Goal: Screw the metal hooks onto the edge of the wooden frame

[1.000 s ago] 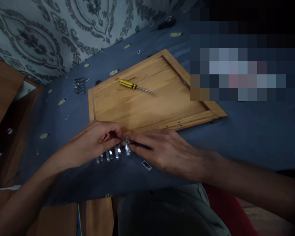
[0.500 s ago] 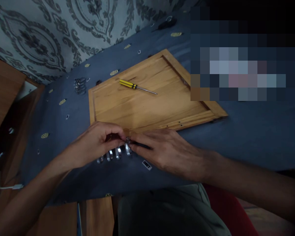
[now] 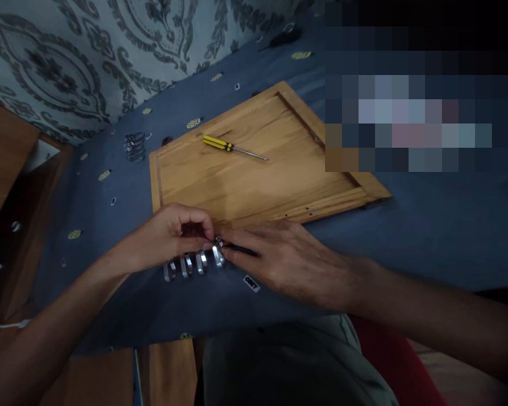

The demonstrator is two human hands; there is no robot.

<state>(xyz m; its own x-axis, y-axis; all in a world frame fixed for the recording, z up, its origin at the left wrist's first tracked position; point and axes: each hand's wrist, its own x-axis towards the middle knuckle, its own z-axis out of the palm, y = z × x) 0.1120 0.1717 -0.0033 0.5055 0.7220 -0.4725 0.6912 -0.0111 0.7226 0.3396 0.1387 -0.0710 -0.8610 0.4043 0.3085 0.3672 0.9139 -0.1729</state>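
Observation:
My left hand (image 3: 180,234) is closed in a pinch at a shiny curved metal clip (image 3: 218,256), near the front edge of a framed wooden panel (image 3: 245,186). From the other side, my right hand (image 3: 285,259) meets the same clip with thumb and fingertips, its fingers closed on it. A small metal screw part at its top is too small to make out. To the left, several similar metal clips (image 3: 186,265) stand in a row, partly below my left hand. On the panel lies a yellow and black screwdriver (image 3: 218,143).
A blue patterned cloth (image 3: 427,242) covers the table. Behind the panel's left corner sits a cluster of small metal pieces (image 3: 134,146). A dark object (image 3: 285,36) lies at the back by the patterned wall (image 3: 152,39). The upper right is blurred out by large blocks.
The view has shifted slightly, and the row of clips shows a little more below my left hand. Both hands stay at the same clip.

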